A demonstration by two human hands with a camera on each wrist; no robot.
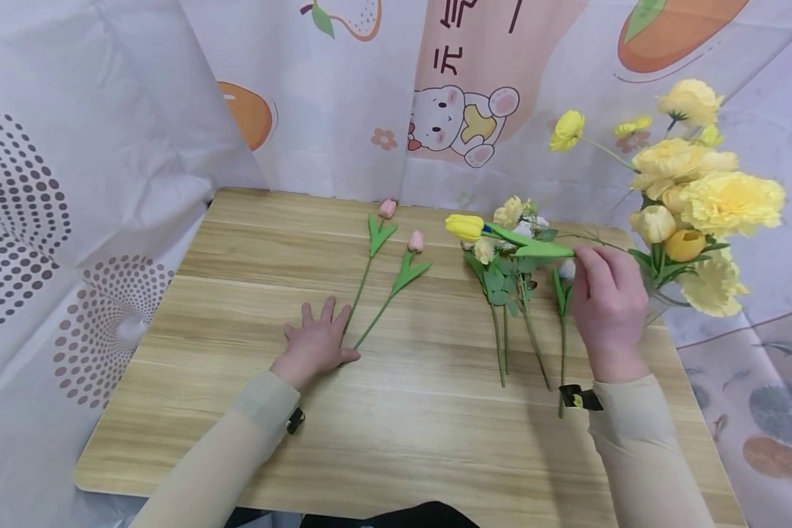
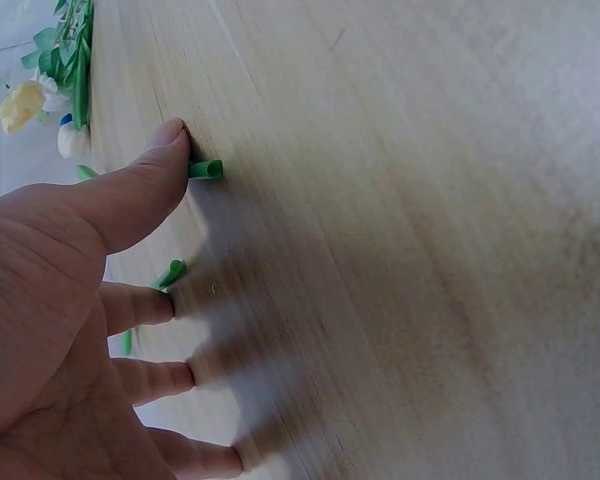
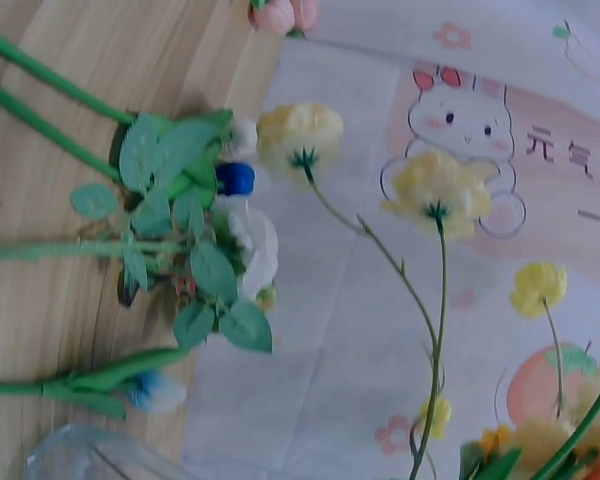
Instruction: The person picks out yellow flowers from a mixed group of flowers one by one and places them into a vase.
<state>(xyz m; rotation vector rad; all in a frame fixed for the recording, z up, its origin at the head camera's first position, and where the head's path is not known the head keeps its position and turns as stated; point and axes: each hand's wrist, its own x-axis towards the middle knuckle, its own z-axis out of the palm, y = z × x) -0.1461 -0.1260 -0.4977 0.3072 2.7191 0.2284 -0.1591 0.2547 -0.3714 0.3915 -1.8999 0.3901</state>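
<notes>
My left hand [image 1: 317, 341] rests on the table with its fingers spread. It lies at the lower ends of two pink tulips, one farther back [image 1: 387, 210] and one nearer [image 1: 416, 242]. In the left wrist view, a green stem end [image 2: 208, 169] pokes out beside the thumb, and another stem end [image 2: 170, 272] shows by a finger. My right hand [image 1: 610, 308] pinches a yellow tulip [image 1: 465, 227], which points left above a group of flowers. Its green leaves [image 1: 541, 249] reach to the fingertips. The right wrist view does not show the hand.
Beneath the held tulip lie several stems with white and cream blooms and round green leaves [image 1: 498, 286]. A white-and-blue tulip [image 3: 155, 390] lies beside them. At the right, a clear glass vase [image 3: 70, 450] holds yellow flowers [image 1: 732, 205]. A printed curtain [image 1: 330, 110] hangs behind the table [image 1: 422, 440].
</notes>
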